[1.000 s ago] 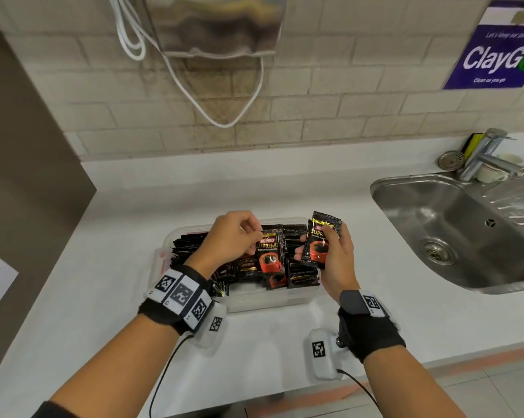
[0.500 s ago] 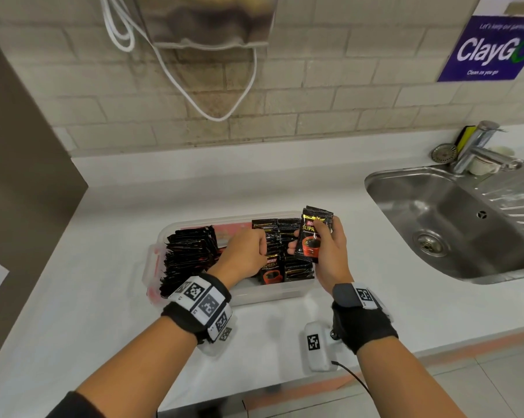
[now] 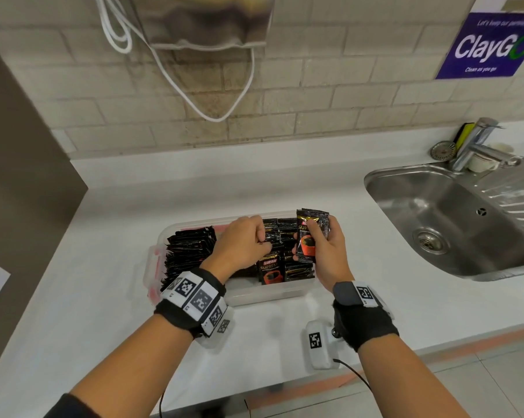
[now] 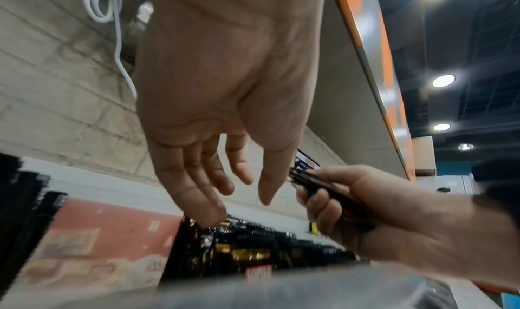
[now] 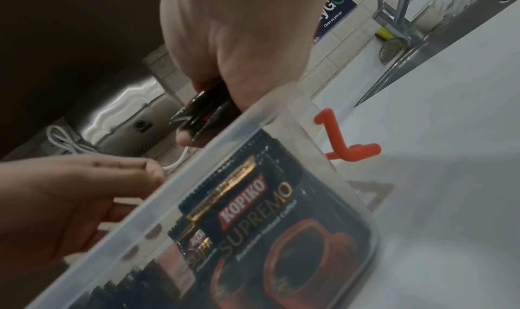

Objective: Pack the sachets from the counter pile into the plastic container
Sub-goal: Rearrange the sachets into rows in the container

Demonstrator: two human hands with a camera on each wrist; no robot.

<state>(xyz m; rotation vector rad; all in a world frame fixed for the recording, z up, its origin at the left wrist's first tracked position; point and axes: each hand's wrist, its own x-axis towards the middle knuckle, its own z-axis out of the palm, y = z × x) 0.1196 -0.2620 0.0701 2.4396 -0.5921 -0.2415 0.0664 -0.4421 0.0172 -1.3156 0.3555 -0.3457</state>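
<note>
Right hand [image 3: 321,251], centre of the head view, holds a small stack of sachets [image 3: 310,233] upright over the right end of the plastic container [image 3: 254,294]. Thumb lies across the printed front, fingers curl round the back. The left wrist view shows more than 1 pack edge-on in that grip; exact count cannot be told. Long axis of the stack runs near vertical in the frame, logo end toward the top, print facing the camera. Judgement: held this way so the stack can drop on edge, matching the packed rows.

Left hand [image 3: 242,245] sits just left of it, over the middle of the container. Fingers are loosely extended and slightly spread in the left wrist view, tips touching the tops of the standing sachets [image 3: 277,236], holding nothing. Judgement: it steadies or parts the row to open a slot.

Second block of sachets [image 3: 191,251] stands on edge at the left of the container, with bare floor between the 2 blocks. No loose pile shows on the counter [image 3: 104,282], so packing looks nearly done.
</note>
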